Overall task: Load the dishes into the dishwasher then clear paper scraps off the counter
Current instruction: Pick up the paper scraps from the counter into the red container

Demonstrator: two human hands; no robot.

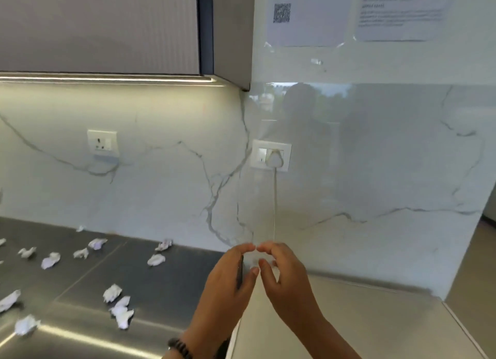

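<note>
Here, hands: the left hand [228,275] and right hand [281,272] meet fingertip to fingertip at the back corner of the surface [161,286], fingers curled toward each other; something pale seems to sit between them, but blur hides whether either pinches it.
Left wrist: a dark beaded bracelet [179,346].
Task's things: crumpled paper scraps [118,305], white with a lilac tint, scattered over the dark left part of the surface, from its back edge to its near left edge.
Count: about fifteen scraps in view, some cut off at the left edge; a cluster of three or four lies nearest the left hand.
Handling (judged): very light, soft, crushable, not fragile or slippery; a fingertip pinch anywhere on a wad should do, and several could be swept together. A draught or brisk sweep may scatter them.
Dishes, dishwasher: none in view.
Behind: a marble backsplash [375,170], two sockets, one with a white plug and cord [274,197] hanging toward the hands.
</note>
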